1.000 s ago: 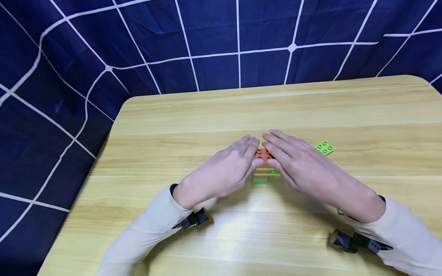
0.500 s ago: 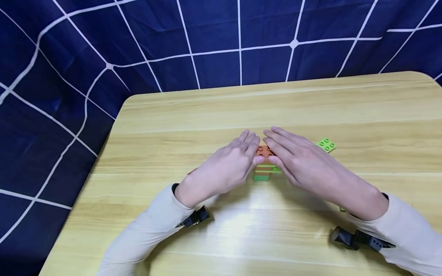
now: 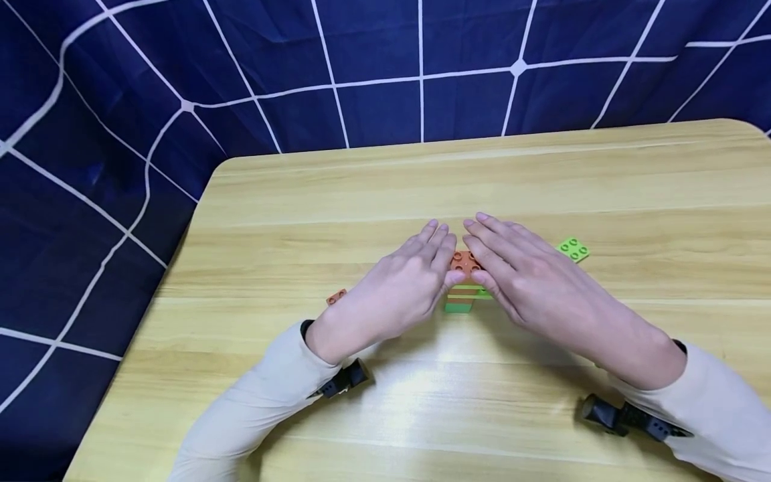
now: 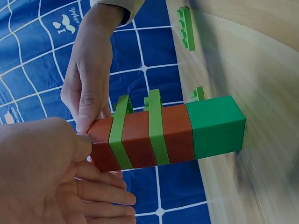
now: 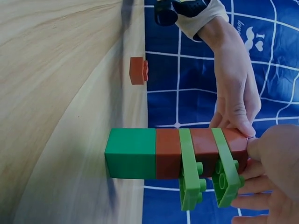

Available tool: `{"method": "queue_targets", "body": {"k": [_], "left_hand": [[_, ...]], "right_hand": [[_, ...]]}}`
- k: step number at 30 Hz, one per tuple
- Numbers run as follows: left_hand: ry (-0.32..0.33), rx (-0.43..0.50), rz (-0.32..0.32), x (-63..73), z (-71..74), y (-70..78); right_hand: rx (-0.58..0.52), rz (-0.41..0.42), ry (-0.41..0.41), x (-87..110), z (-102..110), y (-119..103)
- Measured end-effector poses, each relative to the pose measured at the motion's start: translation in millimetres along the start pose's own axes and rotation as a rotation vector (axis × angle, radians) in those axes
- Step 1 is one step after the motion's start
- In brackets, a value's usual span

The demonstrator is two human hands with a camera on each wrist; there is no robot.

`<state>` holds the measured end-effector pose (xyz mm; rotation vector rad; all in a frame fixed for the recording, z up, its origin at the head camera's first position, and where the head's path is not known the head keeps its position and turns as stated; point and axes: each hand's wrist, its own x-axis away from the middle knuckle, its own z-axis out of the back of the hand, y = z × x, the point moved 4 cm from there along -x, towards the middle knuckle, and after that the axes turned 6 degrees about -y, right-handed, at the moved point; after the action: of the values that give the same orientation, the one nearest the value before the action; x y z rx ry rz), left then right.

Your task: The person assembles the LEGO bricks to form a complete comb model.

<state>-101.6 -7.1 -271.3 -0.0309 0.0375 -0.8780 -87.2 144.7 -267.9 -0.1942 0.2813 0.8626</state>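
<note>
A tower of toy building bricks stands upright on the table, with an orange-brown brick [image 3: 466,261] on top. Lower down are more orange-brown bricks with two light green plates [image 5: 189,184] between them, which jut out to the right. Its bottom block [image 4: 216,127] is darker green. My left hand [image 3: 403,284] pinches the left side of the top brick, thumb in front and fingers behind. From the right, my right hand [image 3: 536,288] holds the same brick likewise, its outer fingers stretched out. Both hands hide the brick's sides in the head view.
A loose orange-brown brick [image 3: 336,296] lies left of my left wrist. Beyond my right hand is a loose light green plate [image 3: 573,249]. The wooden table [image 3: 373,194] meets a dark blue gridded cloth [image 3: 373,53] at its back and left.
Both hands keep their places on the tower. The head view has shifted slightly, and the loose orange-brown brick by my left wrist has come into sight.
</note>
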Motion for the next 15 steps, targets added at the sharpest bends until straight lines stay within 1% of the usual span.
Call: {"method": "queue_targets", "body": {"k": [5, 11, 15], "left_hand": [[0.021, -0.014, 0.003, -0.4, 2.5, 3.0], [0.08, -0.1, -0.001, 0.7, 4.2, 5.0], [0.102, -0.127, -0.001, 0.7, 4.4, 6.3]], "right_hand": [[0.005, -0.002, 0.008, 1.6, 1.7, 0.4], [0.016, 0.003, 0.04, 1.3, 0.7, -0.1], [0.036, 0.008, 0.058, 1.6, 0.1, -0.8]]}}
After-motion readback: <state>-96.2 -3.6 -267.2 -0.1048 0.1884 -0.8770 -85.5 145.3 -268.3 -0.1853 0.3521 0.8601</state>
